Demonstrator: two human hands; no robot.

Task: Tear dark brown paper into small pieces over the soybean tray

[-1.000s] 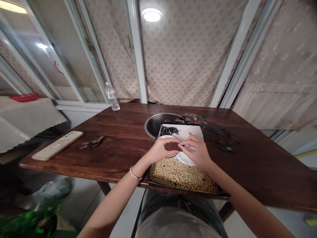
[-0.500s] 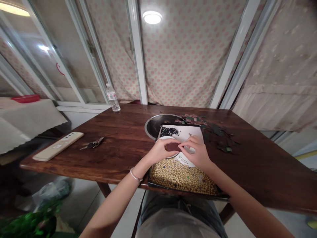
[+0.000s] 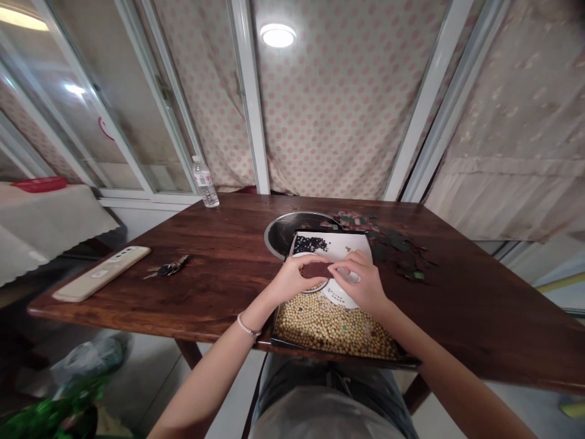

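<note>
My left hand (image 3: 292, 279) is curved, thumb and fingers closed on the edges of a flat, dark reddish-brown piece (image 3: 315, 270) whose material I cannot make out. At that piece's right end my right hand (image 3: 361, 277) has its thumb and forefinger pinched together; what lies between those tips is too small to tell. Both hands are above a black-edged tray (image 3: 292, 349). Beneath the left hand a round white dish (image 3: 299, 256) partly shows. A second white dish (image 3: 336, 299), with small dark dots, lies under the right hand. Tan bead-like grains (image 3: 329, 326) cover the tray's near part.
Small dark beads (image 3: 311, 244) lie in the tray's far left corner. Behind it is a round dark pan (image 3: 278, 235). Green and pinkish scraps (image 3: 400, 241) are scattered to the right. A bottle (image 3: 205, 183), keys (image 3: 169, 268) and a pale phone (image 3: 103, 273) are on the left.
The view has shifted slightly. Both hands keep nearly the same pose around the reddish-brown piece, with no clear change in their hold.
</note>
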